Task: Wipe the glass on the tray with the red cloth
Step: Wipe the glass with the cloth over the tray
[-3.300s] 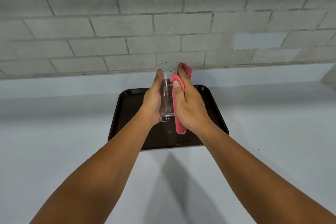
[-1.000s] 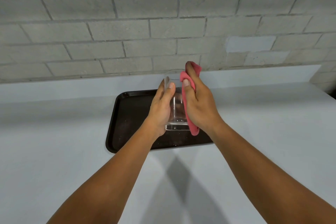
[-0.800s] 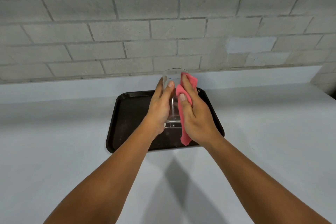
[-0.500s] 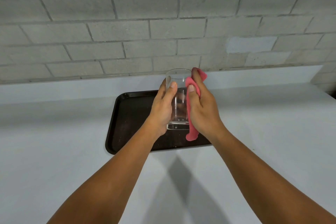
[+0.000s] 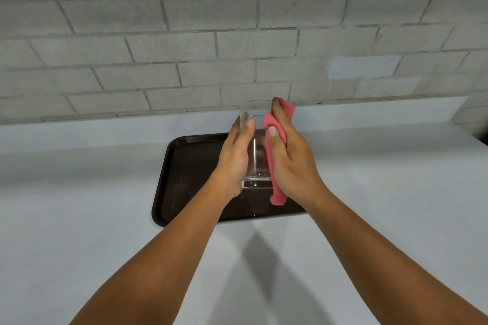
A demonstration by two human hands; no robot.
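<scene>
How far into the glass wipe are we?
Done: the glass is off the tray, gripped upright in the left hand. In hand: the right hand presses the red cloth against the glass's right side. Left: the other sides and the inside, then probably setting it back down. How clean it is, I cannot tell.

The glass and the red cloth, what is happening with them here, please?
A person is wiping a clear drinking glass above a dark brown tray on a pale counter. The left hand grips the glass upright, lifted off the tray. The right hand presses a red cloth against the glass's right side, from the rim down past the base. The glass looks empty.
</scene>
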